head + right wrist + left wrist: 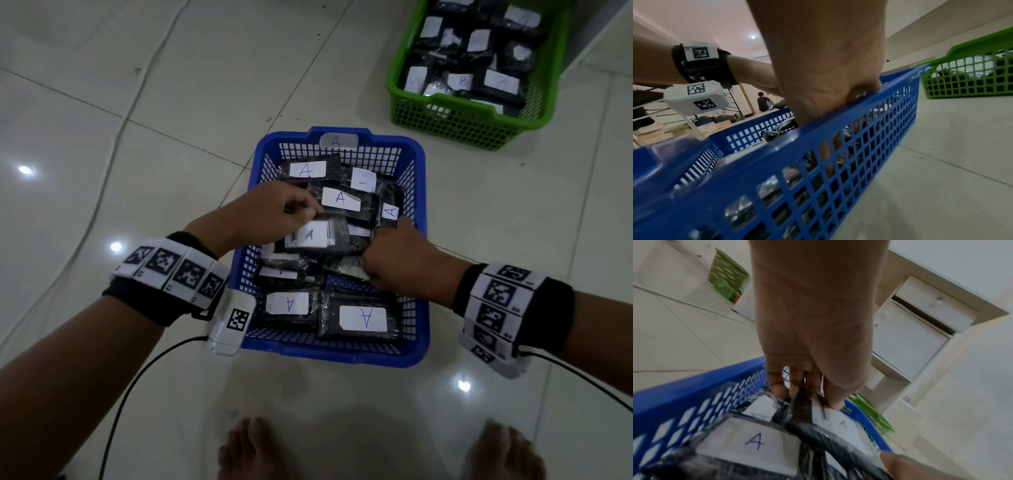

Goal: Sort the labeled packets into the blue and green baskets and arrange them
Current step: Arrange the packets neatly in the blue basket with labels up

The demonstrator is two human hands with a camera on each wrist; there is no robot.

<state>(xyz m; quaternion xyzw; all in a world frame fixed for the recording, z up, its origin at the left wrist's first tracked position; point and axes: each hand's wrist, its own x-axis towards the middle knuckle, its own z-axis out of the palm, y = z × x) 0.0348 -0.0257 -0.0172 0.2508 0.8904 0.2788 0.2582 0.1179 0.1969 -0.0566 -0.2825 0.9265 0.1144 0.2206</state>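
Packets, dark with white "A" labels, filled the blue basket (337, 354) in overlapping layers. Left hand (263, 216) was over the basket's middle, fingers and thumb pinching the far-left corner of one packet (318, 236) that sat tilted on top of the pile. Left wrist view confirmed it: fingertips (835, 400) clamped on the wrapper edge, label facing up. Right hand (400, 253) was down inside the basket at the right side of that same packet, just beside the right wall, fingers curled under and buried among the packets. Couldn't tell whether it gripped one or just pushed in; right wrist view only showed fingers behind the blue mesh.

Blue basket carried an "A" tag (337, 141) on its far rim. Green basket (455, 120) stood far right, well apart from the blue one, also packed with labeled packets, at least one reading "B".

Both baskets were on a glossy pale tile floor (137, 154) with ceiling-light reflections. Bare feet (253, 452) at the near edge. White cabinet (920, 331) with drawers beyond the baskets. Another person (763, 104) sat far off, back turned, near stacked boxes.
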